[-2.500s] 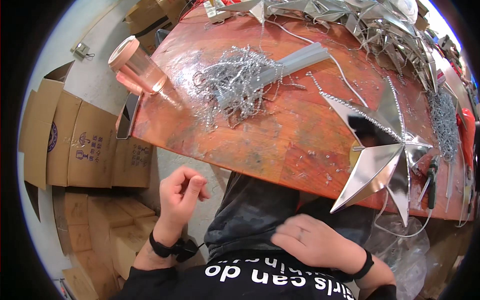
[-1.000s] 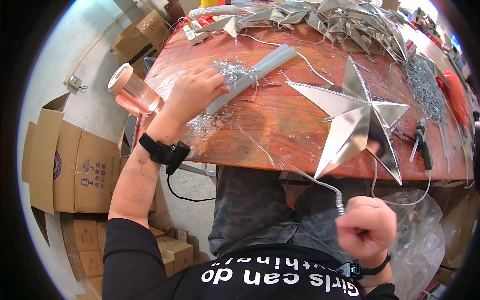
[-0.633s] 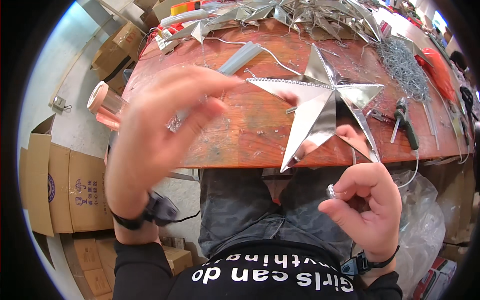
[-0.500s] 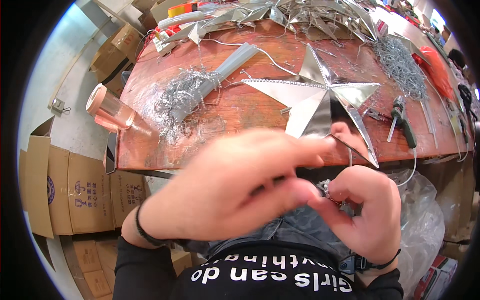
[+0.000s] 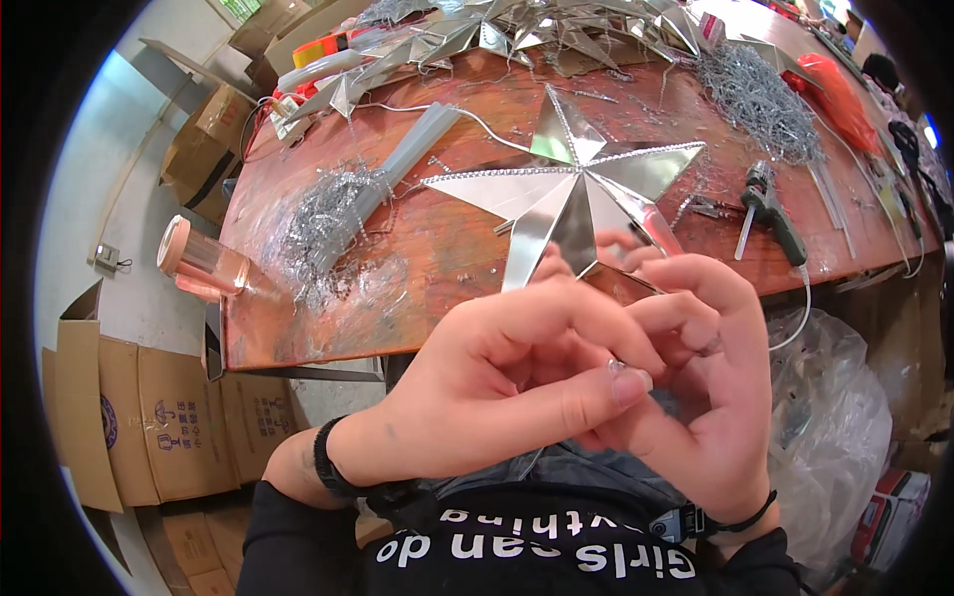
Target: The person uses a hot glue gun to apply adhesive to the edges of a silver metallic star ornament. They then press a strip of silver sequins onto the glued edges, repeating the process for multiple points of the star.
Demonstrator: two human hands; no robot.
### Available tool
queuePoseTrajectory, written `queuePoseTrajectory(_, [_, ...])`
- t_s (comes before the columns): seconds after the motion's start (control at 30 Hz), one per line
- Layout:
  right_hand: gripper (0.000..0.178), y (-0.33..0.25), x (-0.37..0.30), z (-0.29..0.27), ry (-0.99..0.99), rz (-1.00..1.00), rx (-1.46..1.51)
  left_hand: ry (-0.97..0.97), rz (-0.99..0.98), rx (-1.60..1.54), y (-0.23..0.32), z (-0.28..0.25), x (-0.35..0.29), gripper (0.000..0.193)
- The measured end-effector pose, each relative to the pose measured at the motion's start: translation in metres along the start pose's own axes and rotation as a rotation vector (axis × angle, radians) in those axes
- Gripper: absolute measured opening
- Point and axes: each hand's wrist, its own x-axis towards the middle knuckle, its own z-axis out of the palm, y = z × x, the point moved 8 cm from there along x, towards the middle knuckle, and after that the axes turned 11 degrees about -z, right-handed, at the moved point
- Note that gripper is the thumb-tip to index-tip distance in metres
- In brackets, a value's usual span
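Note:
Above my lap, just off the table's front edge, my two hands meet. My left hand (image 5: pixel 517 372) is closed, its thumb and fingers pinching a small bit of silver bead chain (image 5: pixel 615 366). My right hand (image 5: pixel 717 363) curls against it, with thumb and fingertips partly hidden behind the left thumb; what they grip I cannot make out. Just beyond the hands lies a mirror-like silver star (image 5: pixel 556 223), its lower points partly covered by my fingers. Beaded silver trim runs along some of its ridges.
Left on the red wooden table (image 5: pixel 437 248) are tangled silver bead chain (image 5: pixel 328 223), clear glue sticks (image 5: pixel 412 144) and a lidded cup (image 5: pixel 204 260). A glue gun (image 5: pixel 773 214) lies right, below another silver tangle (image 5: pixel 760 99). More stars (image 5: pixel 487 40) pile up behind. Cartons (image 5: pixel 169 422) stand left.
My left hand, stretched out and blurred before, has curled its fingers and met my right hand. The silver bit seen in my right fingers is now mostly covered. The whole view has shifted slightly.

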Motion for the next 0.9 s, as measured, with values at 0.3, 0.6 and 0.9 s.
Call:
queuePoseTrajectory(0.3, [0.036,0.012,-0.009,-0.023,-0.176,0.323,0.011,0.191,0.196,0.392,0.031,-0.014,0.01,0.011])
queuePoseTrajectory(0.6, [0.007,0.019,-0.004,-0.037,-0.057,0.422,0.052,0.168,0.145,0.61,0.035,-0.018,0.028,0.013])
queuePoseTrajectory(0.9, [0.023,0.025,0.004,-0.036,-0.332,0.467,-0.002,0.101,0.398,1.083,0.052,-0.008,0.043,0.018])
